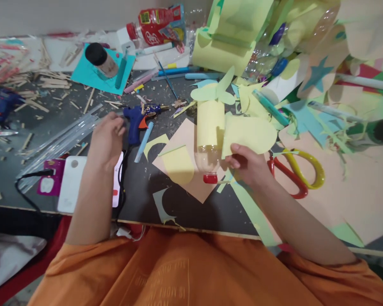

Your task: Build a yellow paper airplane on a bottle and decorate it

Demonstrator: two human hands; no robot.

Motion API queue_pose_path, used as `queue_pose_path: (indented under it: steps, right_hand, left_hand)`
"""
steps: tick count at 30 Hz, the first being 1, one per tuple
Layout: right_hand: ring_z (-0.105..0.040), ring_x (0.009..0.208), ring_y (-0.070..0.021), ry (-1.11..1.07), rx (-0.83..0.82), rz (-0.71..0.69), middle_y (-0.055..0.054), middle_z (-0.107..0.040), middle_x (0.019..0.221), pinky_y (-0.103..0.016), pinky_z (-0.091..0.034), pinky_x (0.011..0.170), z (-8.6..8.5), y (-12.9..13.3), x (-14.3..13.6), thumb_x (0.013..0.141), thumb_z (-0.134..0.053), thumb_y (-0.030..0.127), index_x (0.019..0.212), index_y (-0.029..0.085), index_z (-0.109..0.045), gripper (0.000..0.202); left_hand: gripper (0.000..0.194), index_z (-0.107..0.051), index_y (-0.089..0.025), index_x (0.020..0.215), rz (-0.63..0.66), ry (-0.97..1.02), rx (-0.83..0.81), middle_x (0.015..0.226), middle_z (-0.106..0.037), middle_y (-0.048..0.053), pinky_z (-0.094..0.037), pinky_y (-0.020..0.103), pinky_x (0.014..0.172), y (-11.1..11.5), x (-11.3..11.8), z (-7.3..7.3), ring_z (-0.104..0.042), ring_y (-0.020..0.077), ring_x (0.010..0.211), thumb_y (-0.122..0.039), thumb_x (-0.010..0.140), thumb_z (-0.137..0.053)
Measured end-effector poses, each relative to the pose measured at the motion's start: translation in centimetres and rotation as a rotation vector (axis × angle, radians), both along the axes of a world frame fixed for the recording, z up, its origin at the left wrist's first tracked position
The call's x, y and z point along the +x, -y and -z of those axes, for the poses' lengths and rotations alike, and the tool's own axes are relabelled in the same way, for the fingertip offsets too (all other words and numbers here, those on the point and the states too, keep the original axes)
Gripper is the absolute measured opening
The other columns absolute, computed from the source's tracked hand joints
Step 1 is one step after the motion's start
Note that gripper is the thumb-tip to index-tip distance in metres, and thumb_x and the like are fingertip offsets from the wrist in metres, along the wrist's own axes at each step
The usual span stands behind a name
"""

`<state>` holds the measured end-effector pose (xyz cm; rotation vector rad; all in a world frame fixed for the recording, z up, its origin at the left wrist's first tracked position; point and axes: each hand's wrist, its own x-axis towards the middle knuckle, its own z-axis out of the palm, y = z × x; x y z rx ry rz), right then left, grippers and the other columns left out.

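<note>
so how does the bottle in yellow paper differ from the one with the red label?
The paper-wrapped bottle wears plain pale yellow paper; the red-label bottle has a busy printed label. The first has its cap towards the person, the second towards the left. The first has pale green paper shapes at the end away from its cap; none show on the second. Both have red caps.

Lit moderately and diffusely, apparently from overhead. Palest on the yellow paper piece [249,134]; darkened by soft-edged shadows on the tabletop [140,187] toward its near edge. Marked by small glints on the clear plastic sticks [62,140] and the upright-pictured bottle neck [210,162]. Slightly soft in fine detail; stretched and smeared toward the outer edges, notably at the dark green bottle [381,131].
</note>
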<state>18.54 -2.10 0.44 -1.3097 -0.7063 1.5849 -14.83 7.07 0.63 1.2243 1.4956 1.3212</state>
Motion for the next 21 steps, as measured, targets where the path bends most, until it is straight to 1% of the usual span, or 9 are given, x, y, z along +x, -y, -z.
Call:
queue_pose_path:
  steps: [1, 2, 3, 4, 7, 10, 13, 17, 21]
  right_hand:
    - [-0.043, 0.044, -0.0127, -0.005, -0.022, 0.048, 0.005, -0.038, 0.041, -0.033, -0.052, 0.054, 0.1, -0.1, 0.0, 0.064, -0.08, 0.051, 0.05, 0.026, -0.049, 0.043]
    - [-0.045, 0.046, -0.0134, -0.005, -0.039, 0.096, 0.005, -0.039, 0.043, -0.033, -0.051, 0.053, 0.2, -0.3, 0.0, 0.063, -0.079, 0.05, 0.053, 0.025, -0.05, 0.04]
    - [-0.048, 0.048, -0.0144, -0.003, -0.048, 0.141, 0.004, -0.042, 0.046, -0.034, -0.051, 0.054, 0.3, -0.4, -0.1, 0.064, -0.077, 0.049, 0.055, 0.025, -0.051, 0.036]
    - [-0.052, 0.052, -0.0161, -0.006, -0.048, 0.176, 0.003, -0.046, 0.05, -0.035, -0.052, 0.058, 0.3, -0.4, -0.2, 0.065, -0.075, 0.047, 0.058, 0.025, -0.052, 0.032]
    - [-0.067, 0.076, -0.0249, -0.062, -0.003, 0.205, -0.002, -0.064, 0.069, -0.042, -0.058, 0.074, 0.2, -0.5, -0.5, 0.067, -0.07, 0.041, 0.067, 0.025, -0.06, 0.019]
    - [-0.07, 0.1, -0.0309, -0.103, 0.061, 0.199, -0.004, -0.073, 0.085, -0.046, -0.06, 0.084, -0.2, -0.5, -0.9, 0.068, -0.068, 0.039, 0.08, 0.026, -0.067, 0.018]
    - [-0.069, 0.11, -0.032, -0.12, 0.042, 0.214, -0.004, -0.076, 0.089, -0.047, -0.059, 0.094, -0.2, -0.3, -1.3, 0.067, -0.07, 0.039, 0.086, 0.025, -0.07, 0.024]
    - [-0.068, 0.115, -0.0326, -0.132, -0.042, 0.239, -0.005, -0.078, 0.097, -0.049, -0.054, 0.105, 0.0, 0.2, -2.0, 0.062, -0.075, 0.041, 0.089, 0.023, -0.071, 0.032]
    - [-0.068, 0.116, -0.03, -0.144, -0.03, 0.243, -0.004, -0.079, 0.102, -0.049, -0.049, 0.113, 0.1, 0.6, -2.5, 0.06, -0.081, 0.038, 0.094, 0.024, -0.072, 0.038]
  left_hand:
    - [0.024, -0.06, -0.024, 0.08, -0.134, 0.034, 0.011, 0.08, -0.066, -0.004, -0.047, 0.022, 0.064, 0.7, 0.5, -0.3, -0.062, 0.0105, 0.079, -0.033, 0.072, -0.081]
    - [0.026, -0.064, -0.026, 0.092, -0.171, 0.042, 0.029, 0.094, -0.069, -0.005, -0.049, 0.021, 0.07, 1.5, 1.4, -0.7, -0.064, 0.0103, 0.09, -0.032, 0.073, -0.081]
    - [0.029, -0.066, -0.028, 0.1, -0.152, 0.039, 0.047, 0.103, -0.071, -0.005, -0.051, 0.022, 0.074, 2.4, 2.7, -1.0, -0.065, 0.0111, 0.096, -0.035, 0.075, -0.08]
    - [0.029, -0.067, -0.027, 0.104, -0.07, 0.017, 0.076, 0.105, -0.072, -0.002, -0.053, 0.024, 0.078, 3.5, 4.3, -1.2, -0.066, 0.0129, 0.096, -0.042, 0.08, -0.075]
    - [0.035, -0.067, -0.025, 0.115, 0.367, -0.099, -0.078, 0.117, -0.07, 0.007, -0.058, 0.032, 0.085, 6.2, 9.6, -1.1, -0.07, 0.019, 0.1, -0.051, 0.093, -0.057]
    - [0.048, -0.054, -0.03, 0.14, 0.565, -0.21, -0.109, 0.144, -0.056, 0.01, -0.058, 0.034, 0.093, 7.3, 13.1, -0.4, -0.063, 0.0244, 0.124, -0.046, 0.096, -0.055]
    - [0.051, -0.046, -0.035, 0.149, 0.593, -0.28, -0.04, 0.147, -0.054, 0.009, -0.056, 0.036, 0.098, 7.1, 13.9, 0.1, -0.059, 0.0244, 0.128, -0.044, 0.099, -0.05]
    - [0.054, -0.05, -0.03, 0.146, 0.485, -0.306, -0.046, 0.129, -0.062, 0.01, -0.058, 0.031, 0.08, 6.8, 13.1, 0.4, -0.066, 0.0192, 0.096, -0.045, 0.095, -0.058]
    - [0.06, -0.053, -0.028, 0.144, 0.444, -0.31, -0.077, 0.132, -0.06, 0.011, -0.055, 0.025, 0.067, 6.7, 12.6, 0.9, -0.062, 0.0159, 0.085, -0.046, 0.088, -0.067]
